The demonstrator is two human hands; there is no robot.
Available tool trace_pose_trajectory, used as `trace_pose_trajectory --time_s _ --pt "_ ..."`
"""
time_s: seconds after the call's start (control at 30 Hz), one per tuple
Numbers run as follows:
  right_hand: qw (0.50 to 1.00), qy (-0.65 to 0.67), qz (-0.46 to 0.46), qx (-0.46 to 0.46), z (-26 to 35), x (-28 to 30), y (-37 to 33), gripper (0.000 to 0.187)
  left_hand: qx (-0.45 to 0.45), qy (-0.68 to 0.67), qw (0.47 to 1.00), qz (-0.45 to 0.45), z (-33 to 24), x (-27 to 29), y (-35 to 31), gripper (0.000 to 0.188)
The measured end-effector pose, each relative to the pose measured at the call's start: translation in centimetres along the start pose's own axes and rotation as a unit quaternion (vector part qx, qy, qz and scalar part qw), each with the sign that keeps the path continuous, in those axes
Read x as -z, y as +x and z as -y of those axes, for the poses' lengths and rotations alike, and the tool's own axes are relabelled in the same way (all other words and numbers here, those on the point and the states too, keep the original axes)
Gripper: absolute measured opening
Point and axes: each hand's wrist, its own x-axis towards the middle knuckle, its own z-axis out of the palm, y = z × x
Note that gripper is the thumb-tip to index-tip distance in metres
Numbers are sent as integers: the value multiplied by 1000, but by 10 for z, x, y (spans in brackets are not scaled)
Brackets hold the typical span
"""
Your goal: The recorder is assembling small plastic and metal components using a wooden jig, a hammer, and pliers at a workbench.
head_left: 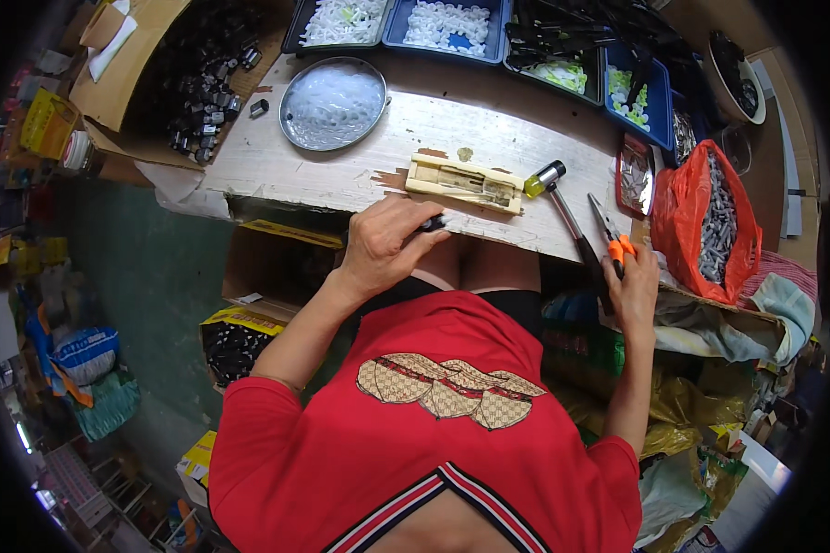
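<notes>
My left hand [387, 244] rests at the near edge of the worn wooden worktop [341, 175], closed on a small black part [432, 223]. Just beyond it lies a pale wooden jig [464, 182]. My right hand [632, 286] is at the table's right near edge, gripping orange-handled pliers [615, 241] whose jaws point away from me. A hammer [563, 207] with a yellow and black head lies between the jig and the pliers, with nothing holding it.
A round metal tray of clear parts [333, 103] sits at the back left. Blue bins of white parts [443, 23] line the far edge. A cardboard box of black parts [198, 78] stands left; an orange bag of grey parts [710, 221] right.
</notes>
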Motion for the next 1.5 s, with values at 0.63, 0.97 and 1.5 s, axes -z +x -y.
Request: trace_pose_trajectory --time_s 0.63,0.97,1.5 --pt "947 76 -212 231 77 -15 223 12 508 189 840 13 170 85 -176 33" --pt "976 22 -2 218 88 5 254 33 455 33 825 -334 138 110 -152 18" --pt "941 332 -44 -46 85 -21 358 45 356 29 873 -333 122 104 -105 17"
